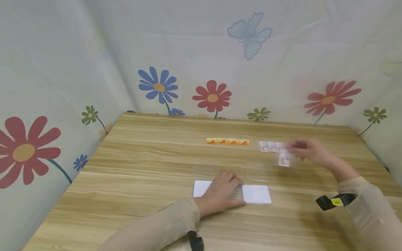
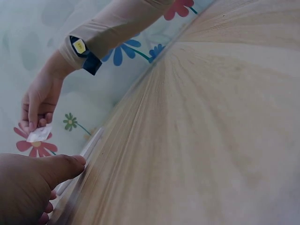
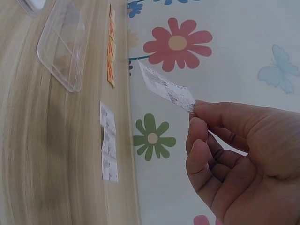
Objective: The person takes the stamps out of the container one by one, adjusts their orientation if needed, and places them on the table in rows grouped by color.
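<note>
My right hand (image 1: 309, 151) pinches a small white printed paper piece (image 1: 284, 158) between thumb and fingertips, above the table. In the right wrist view this paper (image 3: 168, 89) is tilted and clear of the surface. Several similar printed pieces (image 1: 268, 146) lie in a row just behind it. My left hand (image 1: 221, 191) rests over two flat white rectangular pieces, a left one (image 1: 201, 188) partly covered by the hand and a right one (image 1: 257, 194). Its thumb (image 2: 65, 168) stretches along the near side, close to a white edge; the fingertips are partly hidden.
Two clear plastic trays stand behind the white pieces, a left one (image 1: 201, 170) and a right one (image 1: 258, 170). A row of several orange-yellow printed pieces (image 1: 227, 141) lies farther back on the wooden table (image 1: 141, 157). A flower-patterned cloth (image 1: 188, 45) hangs behind the table.
</note>
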The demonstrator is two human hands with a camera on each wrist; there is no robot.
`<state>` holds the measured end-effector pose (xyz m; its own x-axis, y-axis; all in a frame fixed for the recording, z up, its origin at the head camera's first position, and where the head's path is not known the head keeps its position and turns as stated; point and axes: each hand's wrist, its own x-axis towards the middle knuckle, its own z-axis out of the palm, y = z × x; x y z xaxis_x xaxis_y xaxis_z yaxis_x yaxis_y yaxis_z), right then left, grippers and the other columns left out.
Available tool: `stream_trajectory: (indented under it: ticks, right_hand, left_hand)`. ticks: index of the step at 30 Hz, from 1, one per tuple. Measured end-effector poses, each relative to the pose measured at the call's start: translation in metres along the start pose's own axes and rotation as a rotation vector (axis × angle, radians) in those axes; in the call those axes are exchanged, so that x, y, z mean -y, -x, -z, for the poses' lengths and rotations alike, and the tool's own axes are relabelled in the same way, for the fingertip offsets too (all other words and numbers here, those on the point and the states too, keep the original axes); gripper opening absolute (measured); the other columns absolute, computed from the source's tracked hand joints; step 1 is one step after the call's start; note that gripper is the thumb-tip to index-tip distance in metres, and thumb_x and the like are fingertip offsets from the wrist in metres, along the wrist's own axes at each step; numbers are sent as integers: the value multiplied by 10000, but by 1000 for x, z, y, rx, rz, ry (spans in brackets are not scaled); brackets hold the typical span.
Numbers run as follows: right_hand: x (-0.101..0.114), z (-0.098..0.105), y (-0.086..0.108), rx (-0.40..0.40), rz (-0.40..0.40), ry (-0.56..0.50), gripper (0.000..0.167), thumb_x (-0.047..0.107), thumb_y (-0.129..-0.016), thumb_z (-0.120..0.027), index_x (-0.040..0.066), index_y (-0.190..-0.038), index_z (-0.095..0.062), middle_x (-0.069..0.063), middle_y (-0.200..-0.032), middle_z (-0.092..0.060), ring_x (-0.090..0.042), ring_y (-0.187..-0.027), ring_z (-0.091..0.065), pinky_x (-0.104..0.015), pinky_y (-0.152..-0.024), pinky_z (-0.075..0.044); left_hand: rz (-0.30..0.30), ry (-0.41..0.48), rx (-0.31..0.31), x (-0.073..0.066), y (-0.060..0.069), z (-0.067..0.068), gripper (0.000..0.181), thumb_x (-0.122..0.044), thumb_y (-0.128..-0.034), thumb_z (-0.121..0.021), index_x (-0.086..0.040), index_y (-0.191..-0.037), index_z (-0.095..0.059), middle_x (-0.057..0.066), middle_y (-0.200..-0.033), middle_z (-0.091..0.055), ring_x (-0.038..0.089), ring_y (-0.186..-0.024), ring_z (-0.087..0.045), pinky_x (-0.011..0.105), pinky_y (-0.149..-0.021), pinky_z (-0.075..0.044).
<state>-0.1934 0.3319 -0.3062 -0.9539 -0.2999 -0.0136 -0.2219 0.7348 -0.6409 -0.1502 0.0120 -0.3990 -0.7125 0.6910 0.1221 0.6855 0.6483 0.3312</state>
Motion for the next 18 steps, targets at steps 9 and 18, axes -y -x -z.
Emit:
stream_trajectory:
  ticks: [9,18]
  right_hand:
    - [-9,6,-9,21,-83,24,248,200,-954,-590,8,-1104,-634,-150,-1030,-664,-176,-765,-565,-262,-624,-495]
    - [-17,14,-18,10,-85,38,238,168,-955,-581,-21,-1093,-627,-161,-980,-659,-182,-756,-582,-260,-614,-505]
  left_hand:
    - [1,0,-9,-1,0,0,530,-549,-814,-678,-174,-1182,-604,-27,-1134,-547,137,-1092,-498,325,-1013,-417]
    - [8,2,8,0,0,0,522,-539,-815,-682,-175,-1182,-604,-24,-1143,-546,141,-1108,-495,327,-1021,-414]
